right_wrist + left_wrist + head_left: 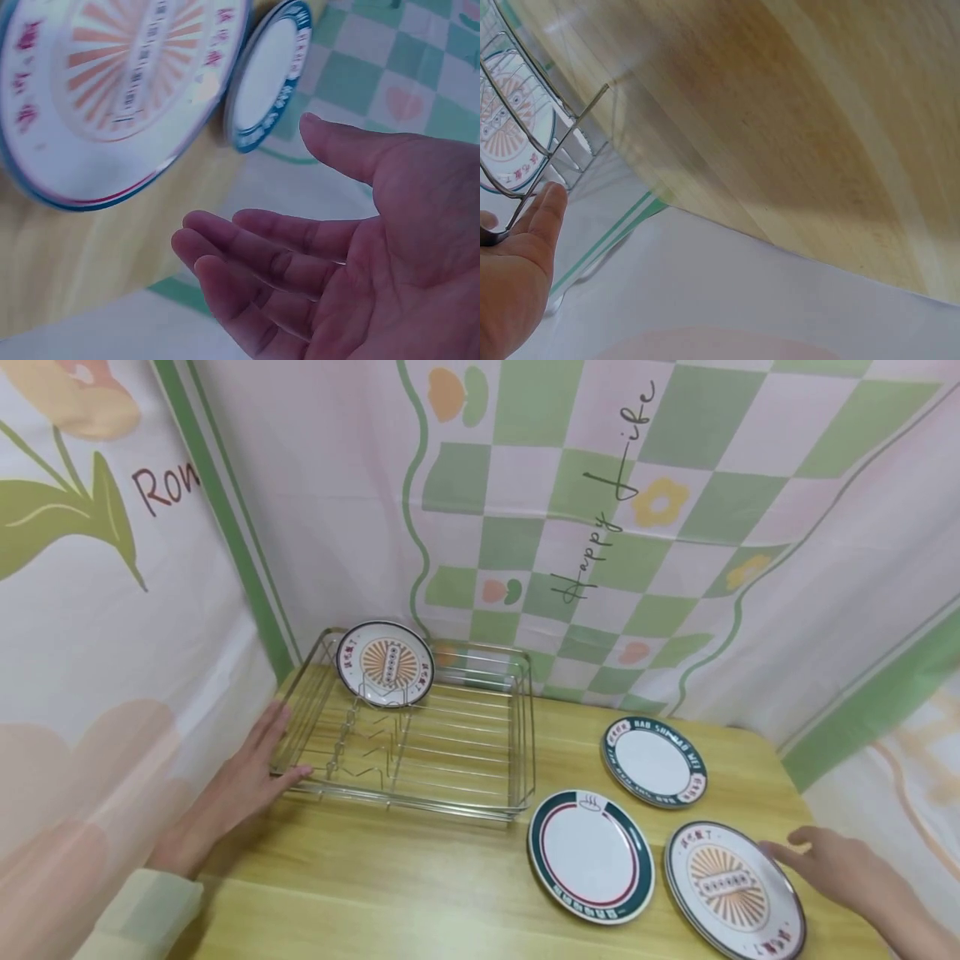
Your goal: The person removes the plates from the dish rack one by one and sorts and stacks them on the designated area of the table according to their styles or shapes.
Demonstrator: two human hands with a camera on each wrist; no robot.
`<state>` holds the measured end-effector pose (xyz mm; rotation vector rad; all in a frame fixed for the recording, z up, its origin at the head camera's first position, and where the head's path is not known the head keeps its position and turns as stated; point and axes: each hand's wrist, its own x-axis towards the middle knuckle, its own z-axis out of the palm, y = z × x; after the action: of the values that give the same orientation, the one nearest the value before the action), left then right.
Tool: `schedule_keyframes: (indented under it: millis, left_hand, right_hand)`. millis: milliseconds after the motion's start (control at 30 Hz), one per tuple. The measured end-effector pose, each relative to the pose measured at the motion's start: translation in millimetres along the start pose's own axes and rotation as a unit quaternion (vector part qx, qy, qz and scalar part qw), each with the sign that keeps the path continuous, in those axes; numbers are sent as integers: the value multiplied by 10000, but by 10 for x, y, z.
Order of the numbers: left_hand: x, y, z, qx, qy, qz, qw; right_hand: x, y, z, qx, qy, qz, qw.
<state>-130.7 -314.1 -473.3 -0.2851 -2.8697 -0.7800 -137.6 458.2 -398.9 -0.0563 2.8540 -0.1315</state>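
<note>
My left hand (255, 768) holds the front left corner of a wire dish rack (457, 814). In the left wrist view its fingers (549, 214) lie along the outside of the wire, thumb on the other side. A sunburst plate (386, 664) leans upright at the rack's back left. My right hand (851, 868) is beside another sunburst plate (727, 889) on the table, which seems stacked on one more. In the right wrist view, that hand (337, 255) has its palm turned up, fingers loosely bent, apart from the plates and holding nothing.
A white plate with a green and red rim (592, 856) lies right of the rack's front corner. Behind it is a green-rimmed plate (654, 762) with lettering. The wooden table (390, 885) meets a patterned cloth (585, 527) at the back.
</note>
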Motion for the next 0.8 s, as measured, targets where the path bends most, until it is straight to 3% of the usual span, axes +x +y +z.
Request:
schedule_keyframes:
  millis: [167, 400, 633, 800]
  left_hand:
    - [-3, 1, 2, -19, -5, -19, 10000]
    - [-8, 11, 3, -51, 65, 30, 10000]
    - [7, 6, 3, -31, -7, -42, 10000]
    - [4, -4, 11, -51, -35, -65, 10000]
  right_hand:
    - [81, -358, -236, 94, 387, -341, 9986]
    - [222, -935, -572, 402, 510, -618, 9960]
    - [338, -1543, -817, 562, 1016, -1184, 9862]
    - [435, -1931, -988, 570, 963, -1480, 9826]
